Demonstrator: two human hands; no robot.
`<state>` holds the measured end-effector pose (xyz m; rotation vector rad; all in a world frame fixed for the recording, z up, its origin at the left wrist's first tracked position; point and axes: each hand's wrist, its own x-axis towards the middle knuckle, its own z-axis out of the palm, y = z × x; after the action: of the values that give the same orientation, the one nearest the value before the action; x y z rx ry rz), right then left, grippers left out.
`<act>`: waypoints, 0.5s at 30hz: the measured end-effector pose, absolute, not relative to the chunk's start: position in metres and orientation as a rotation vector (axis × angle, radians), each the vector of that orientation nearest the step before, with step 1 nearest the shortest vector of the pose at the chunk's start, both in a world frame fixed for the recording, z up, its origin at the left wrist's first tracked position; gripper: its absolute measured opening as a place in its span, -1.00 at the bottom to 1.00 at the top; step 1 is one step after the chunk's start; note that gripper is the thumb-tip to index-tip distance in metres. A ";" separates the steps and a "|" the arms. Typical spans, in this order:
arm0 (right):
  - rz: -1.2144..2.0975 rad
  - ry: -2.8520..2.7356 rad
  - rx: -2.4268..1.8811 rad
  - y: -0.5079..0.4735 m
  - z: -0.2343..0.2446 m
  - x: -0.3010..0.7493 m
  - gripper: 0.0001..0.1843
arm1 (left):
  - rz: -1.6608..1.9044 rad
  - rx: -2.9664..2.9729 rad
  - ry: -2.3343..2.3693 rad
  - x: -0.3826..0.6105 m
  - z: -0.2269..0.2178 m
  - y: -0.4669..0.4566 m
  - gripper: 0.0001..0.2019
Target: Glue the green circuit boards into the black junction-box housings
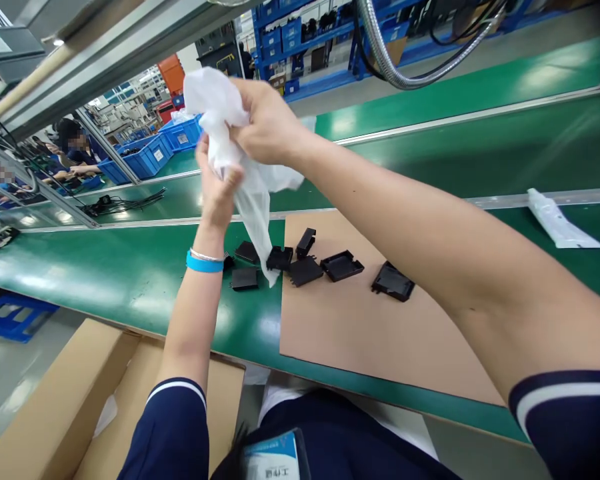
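Note:
Both of my hands grip a crumpled white plastic bag [253, 200], raised above the green bench. My left hand [217, 190] is closed on its near side, and my right hand [267, 123] pinches it higher up. The bag's lower end hangs down to the black plastic parts. Under it lie several flat black parts: a small black housing [280, 257], a flat black cover [305, 271], an open black tray-like case [341, 265] and an upright black piece [306, 243]. Another black case [393, 281] is partly hidden by my right forearm.
A brown cardboard sheet [360, 333] covers part of the green bench [130, 267]. An open cardboard box [75, 393] stands below at left. A white tube [560, 220] lies at right. Black cables [125, 202] and blue bins [145, 159] are farther back, near other people. A metal hose [395, 73] hangs overhead.

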<state>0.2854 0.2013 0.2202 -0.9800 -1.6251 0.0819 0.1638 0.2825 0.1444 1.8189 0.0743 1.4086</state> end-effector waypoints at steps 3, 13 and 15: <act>-0.045 -1.495 -0.894 0.186 0.230 0.284 -0.78 | 1.090 1.827 0.447 0.156 0.110 0.257 -0.34; 0.599 -1.499 -1.287 0.092 0.138 0.229 -0.84 | 1.163 1.548 0.514 0.082 0.110 0.130 -0.55; 0.430 -1.654 -1.492 0.050 0.121 0.220 -0.79 | 1.140 1.544 0.623 0.060 0.073 0.076 -0.65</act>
<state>0.2204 0.0499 0.1214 -1.4918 -1.6544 0.4304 0.0596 0.0764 0.0734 1.5443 0.6232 1.1398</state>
